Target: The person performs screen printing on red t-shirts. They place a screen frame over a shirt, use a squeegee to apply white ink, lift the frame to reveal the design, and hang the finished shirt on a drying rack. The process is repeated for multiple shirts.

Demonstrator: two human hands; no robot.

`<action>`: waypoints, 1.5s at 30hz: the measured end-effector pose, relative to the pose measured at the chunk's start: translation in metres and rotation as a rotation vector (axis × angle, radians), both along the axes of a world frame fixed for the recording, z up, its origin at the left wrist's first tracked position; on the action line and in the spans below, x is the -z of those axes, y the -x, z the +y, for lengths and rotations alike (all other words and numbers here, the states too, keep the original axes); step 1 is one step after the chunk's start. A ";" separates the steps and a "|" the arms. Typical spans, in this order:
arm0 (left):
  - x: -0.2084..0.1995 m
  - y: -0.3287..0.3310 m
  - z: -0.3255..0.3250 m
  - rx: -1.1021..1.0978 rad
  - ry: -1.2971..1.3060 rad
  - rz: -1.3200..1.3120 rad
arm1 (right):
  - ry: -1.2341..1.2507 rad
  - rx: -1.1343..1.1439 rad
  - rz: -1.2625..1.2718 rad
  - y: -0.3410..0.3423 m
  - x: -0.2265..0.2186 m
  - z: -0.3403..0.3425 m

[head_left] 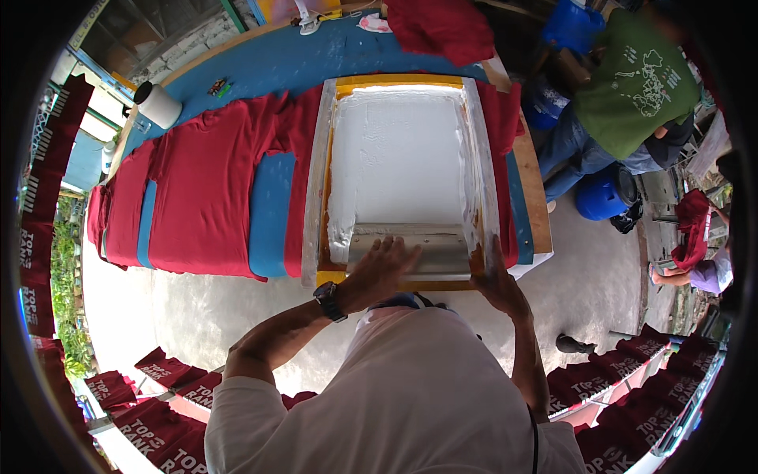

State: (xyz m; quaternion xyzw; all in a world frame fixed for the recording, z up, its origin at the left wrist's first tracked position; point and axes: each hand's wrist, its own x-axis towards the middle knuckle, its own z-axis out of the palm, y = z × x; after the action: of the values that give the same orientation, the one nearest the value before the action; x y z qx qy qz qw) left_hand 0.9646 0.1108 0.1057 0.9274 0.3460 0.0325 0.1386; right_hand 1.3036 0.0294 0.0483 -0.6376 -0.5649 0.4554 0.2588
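A screen printing frame point(489, 182) with a wooden and yellow-edged border lies over a dark red T-shirt on the blue table. White ink point(403, 158) covers most of its mesh. At the near end of the screen stands a wide metal squeegee point(442, 251). My left hand point(385, 265), slightly blurred, is laid over the squeegee with its fingers across the upper edge. My right hand point(503, 286) grips the near right corner of the frame. The palm sides of both hands are hidden.
More red T-shirts point(209, 186) lie flat along the blue table point(268, 213) to the left. A white jar point(158, 104) stands at its far left. A person in a green shirt point(643, 87) and a blue drum point(604, 193) are at the right. Printed shirts point(158, 426) hang on racks behind me.
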 end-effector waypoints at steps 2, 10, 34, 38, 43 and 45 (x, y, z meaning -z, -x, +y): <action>-0.005 -0.009 0.002 -0.080 0.002 -0.039 | 0.068 -0.018 0.007 -0.004 0.001 0.001; -0.042 -0.011 0.049 -0.241 0.090 -0.194 | -0.076 -0.066 0.023 -0.008 0.013 -0.001; 0.002 -0.057 -0.027 -0.351 -0.147 -0.110 | 0.029 -0.006 0.034 0.001 -0.019 0.006; 0.015 -0.057 0.042 -0.363 -0.203 -0.108 | 0.040 -0.009 0.059 0.000 -0.025 0.007; 0.031 -0.058 0.167 -0.338 -0.280 -0.174 | 0.219 0.007 0.033 -0.002 -0.027 0.009; 0.037 -0.059 0.220 -0.322 -0.372 -0.179 | 0.228 0.028 0.046 -0.002 -0.028 0.010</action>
State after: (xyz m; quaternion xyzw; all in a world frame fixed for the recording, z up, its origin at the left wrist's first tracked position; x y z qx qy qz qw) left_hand 1.0235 0.3310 0.0692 0.8634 0.4634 0.1990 -0.0111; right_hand 1.3054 0.0395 0.0762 -0.6604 -0.4942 0.5274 0.2037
